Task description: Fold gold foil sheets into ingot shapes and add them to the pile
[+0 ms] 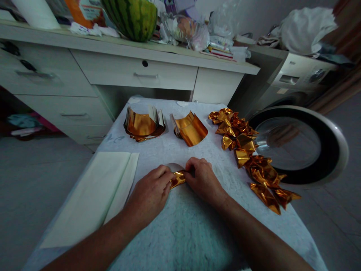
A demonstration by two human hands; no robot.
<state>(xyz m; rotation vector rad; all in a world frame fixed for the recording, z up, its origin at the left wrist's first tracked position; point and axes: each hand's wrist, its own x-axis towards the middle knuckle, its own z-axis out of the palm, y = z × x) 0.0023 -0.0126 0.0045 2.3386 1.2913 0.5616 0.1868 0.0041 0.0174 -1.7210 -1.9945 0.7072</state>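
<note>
Between my hands, at the middle of the cloth-covered table (191, 226), is a small piece of gold foil paper (178, 179), partly folded. My left hand (153, 192) has its fingers closed on the left end of it. On the other end, my right hand (203, 180) pinches the foil paper with thumb and fingertips. The fingers hide both ends. Beyond my hands stand two curled stacks of gold foil sheets, a left stack (141, 124) and a right stack (191, 130). Along the table's right edge lies a heap of folded gold foil pieces (248, 150).
Pale paper sheets (93, 188) lie at the table's left. Behind the table is a white counter with drawers (135, 66), bearing a cut watermelon (132, 19) and plastic bags. To the right, the open round door (290, 139) of a washing machine (296, 75) reaches close to the heap.
</note>
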